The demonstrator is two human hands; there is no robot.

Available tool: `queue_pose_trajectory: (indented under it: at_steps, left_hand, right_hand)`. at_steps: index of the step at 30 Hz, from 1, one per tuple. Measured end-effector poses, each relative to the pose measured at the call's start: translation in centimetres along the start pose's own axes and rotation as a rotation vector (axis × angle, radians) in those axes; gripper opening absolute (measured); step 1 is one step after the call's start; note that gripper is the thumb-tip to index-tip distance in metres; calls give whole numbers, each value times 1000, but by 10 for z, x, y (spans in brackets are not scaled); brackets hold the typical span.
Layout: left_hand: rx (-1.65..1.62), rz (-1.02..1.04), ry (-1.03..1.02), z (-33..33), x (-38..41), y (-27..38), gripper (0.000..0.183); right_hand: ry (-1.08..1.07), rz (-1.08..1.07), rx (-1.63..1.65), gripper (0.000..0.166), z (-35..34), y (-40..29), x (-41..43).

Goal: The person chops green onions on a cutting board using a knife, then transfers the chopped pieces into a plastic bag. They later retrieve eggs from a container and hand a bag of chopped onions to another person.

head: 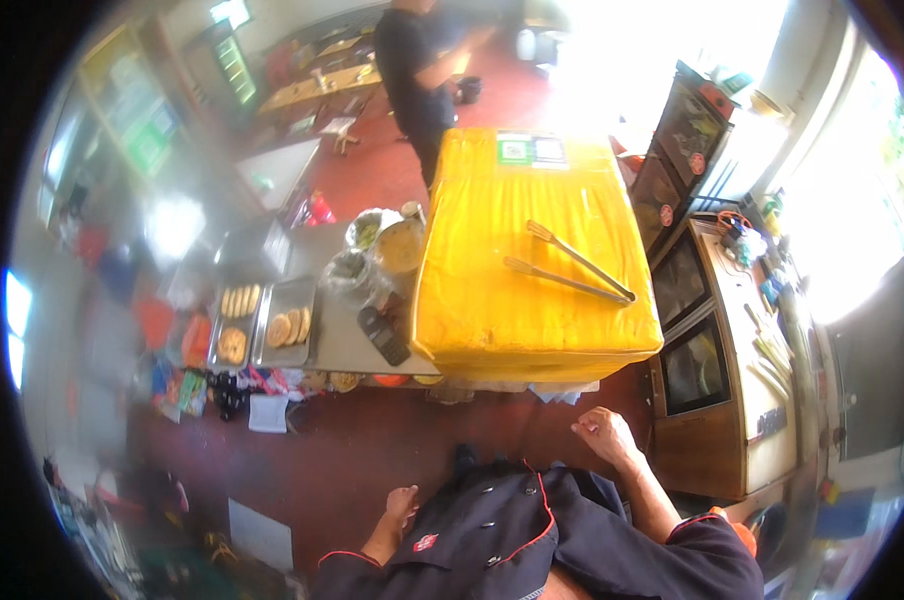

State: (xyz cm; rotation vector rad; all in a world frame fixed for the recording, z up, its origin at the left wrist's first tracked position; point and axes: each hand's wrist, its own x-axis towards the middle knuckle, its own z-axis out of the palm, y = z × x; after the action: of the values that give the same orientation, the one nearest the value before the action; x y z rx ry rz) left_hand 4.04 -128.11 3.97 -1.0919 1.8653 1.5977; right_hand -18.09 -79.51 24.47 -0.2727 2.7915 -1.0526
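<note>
My left hand [402, 504] hangs low beside my dark jacket, its fingers curled; whether they are fully closed is hard to see. On the other side, my right hand [603, 435] is held in front of me with bent fingers, just short of a large box wrapped in yellow plastic [482, 300]. Neither hand touches the box, and no object shows in either. Metal tongs [591, 266] lie spread on the box top. Left of the box, a cordless telephone handset [384, 336] rests on the counter, and two metal trays [259, 330] hold flatbreads and elongated pieces of bread.
Plastic-lined containers [347, 277] and a round pot [401, 246] crowd the counter [339, 337] beside the box. A wooden cabinet with glass doors [696, 435] stands at the right. Beyond the box stands a person in dark clothes [411, 67], near long tables [332, 82].
</note>
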Motion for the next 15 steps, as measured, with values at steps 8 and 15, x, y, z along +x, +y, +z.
queue_pose_trajectory:
  at_steps: [8, 15]
  left_hand:
    - [109, 19, -62, 17, 37, 108, 35]
    - [278, -17, -294, 7, 115, 76, 51]
  right_hand:
    - [113, 218, -94, 24, 2, 3, -65]
    - [139, 306, 53, 24, -7, -5, -104]
